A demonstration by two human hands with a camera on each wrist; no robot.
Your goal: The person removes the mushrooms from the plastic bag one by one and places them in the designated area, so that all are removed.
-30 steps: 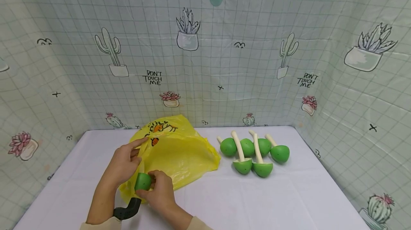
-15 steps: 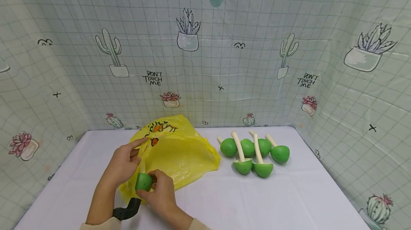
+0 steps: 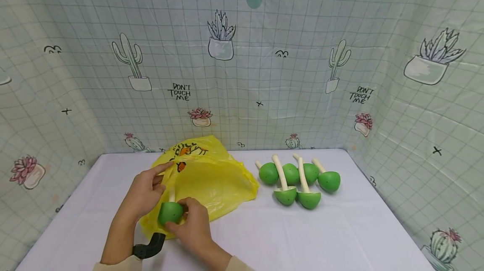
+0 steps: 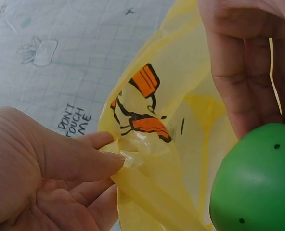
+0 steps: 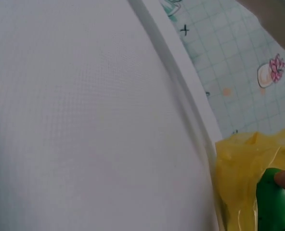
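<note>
A yellow plastic bag [image 3: 223, 182] with orange and black print lies on the table, its mouth spread toward the right. My left hand [image 3: 145, 193] pinches the bag's edge between thumb and fingers, plain in the left wrist view at the yellow film [image 4: 147, 192]. In my right hand [image 3: 194, 224] is a green-capped toy mushroom [image 3: 170, 213], gripped by its cap between thumb and fingers. Its pale stem points away into the bag's opening. The cap [image 4: 258, 183] also shows large beneath the right fingers in the left wrist view, and in the right wrist view the cap [image 5: 275, 202] is against yellow plastic.
Several more green mushrooms [image 3: 291, 174] with cream stems lie grouped right of the bag. A white cloth covers the table [image 3: 302, 237]. Patterned curtain [image 3: 257, 73] walls stand behind and on both sides. A black wrist mount [image 3: 151, 246] sits on the left wrist.
My right hand has shifted slightly right and turned the mushroom, so more of its cap faces the head camera. My left hand stays in place on the bag's edge.
</note>
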